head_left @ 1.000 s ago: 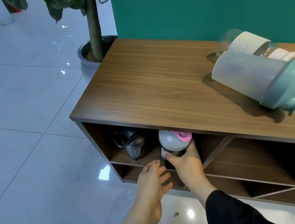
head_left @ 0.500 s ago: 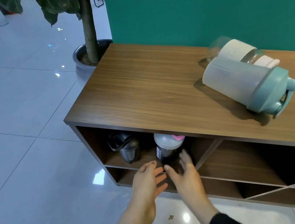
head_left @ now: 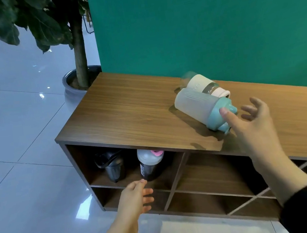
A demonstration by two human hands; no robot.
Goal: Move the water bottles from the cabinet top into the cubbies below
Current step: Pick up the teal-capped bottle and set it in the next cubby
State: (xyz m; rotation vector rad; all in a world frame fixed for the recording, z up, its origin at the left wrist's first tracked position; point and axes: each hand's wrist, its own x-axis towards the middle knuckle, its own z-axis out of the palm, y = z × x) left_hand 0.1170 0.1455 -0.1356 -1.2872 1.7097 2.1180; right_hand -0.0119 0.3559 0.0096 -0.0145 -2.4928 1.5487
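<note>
2 bottles stand in the top-left cubby [head_left: 128,169]; the left hand [head_left: 134,199] hovers just in front, loose and empty. On the cabinet top [head_left: 129,115] the teal bottle [head_left: 201,109] lies sideways, right hand [head_left: 253,124] spread, thumb at its lid — next, close around it.

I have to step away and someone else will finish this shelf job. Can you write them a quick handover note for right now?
Left hand: open and empty, low in front of the upper left cubby.
Right hand: open, reaching over the cabinet top, thumb at the cap of the green-capped bottle; no grip yet.
Done: the black bottle and the pink-lidded bottle stand side by side in that cubby.
Left: the green-capped bottle and the cream bottle behind it lie on their sides on the cabinet top. The other cubbies visible look empty.
</note>
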